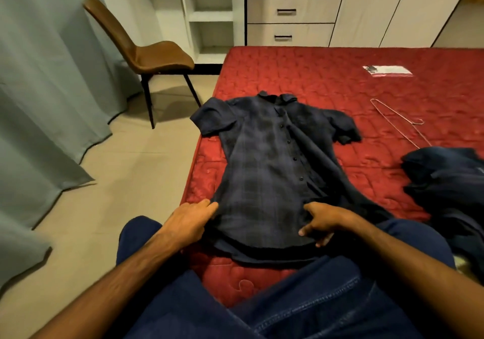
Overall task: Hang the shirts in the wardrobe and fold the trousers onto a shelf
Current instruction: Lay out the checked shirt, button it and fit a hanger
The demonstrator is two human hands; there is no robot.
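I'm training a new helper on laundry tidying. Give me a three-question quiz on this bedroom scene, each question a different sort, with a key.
1. True or false: the shirt lies spread flat on the mattress, collar away from the person.
2. Multiple choice: the wire hanger is A) inside the shirt, B) bare on the mattress apart from the shirt, C) on the chair.
3. Short answer: what do the left hand and right hand touch?

Key: 1 true; 2 B; 3 the shirt's hem end.
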